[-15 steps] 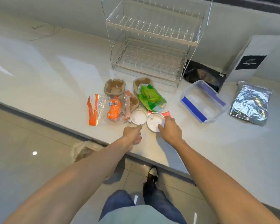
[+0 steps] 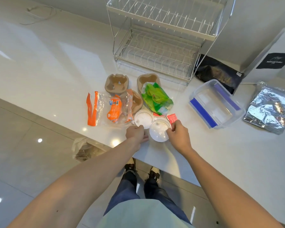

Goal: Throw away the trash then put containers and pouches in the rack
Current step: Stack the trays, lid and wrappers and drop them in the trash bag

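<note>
While both hands worked at the near edge, the stock lay as follows.

Bench (image 2: 48, 66): white, glossy; carried every item below except the bag.
Rack (image 2: 163, 38): two-tier wire rack, upright at the back of the bench; both tiers held nothing.
White box (image 2: 270, 51): stood right of the rack, black label on its side.
Clear container (image 2: 215, 104): blue-edged, lay right of the trash cluster, in front of the rack's right corner.
Black pouch (image 2: 217, 74): lay between the rack and the white box, behind the container.
Silver pouch (image 2: 268, 109): foil, flat at far right.
Plastic bag (image 2: 84, 150): sat on the floor below the bench edge.
Cup carriers (image 2: 117, 83): brown moulded pulp, in front of the rack.
Orange wrapper (image 2: 105, 107): clear-and-orange plastic, left of the cluster.
Green wrapper (image 2: 156, 97): lay crumpled over the right carrier.
White lids (image 2: 143, 119): two round lids side by side at the near edge.
Left hand (image 2: 136, 133): grip curled, fingertips pinched the rim of the left lid.
Right hand (image 2: 178, 134): grip closed on the red packet (image 2: 172, 118), beside the right lid.
</note>
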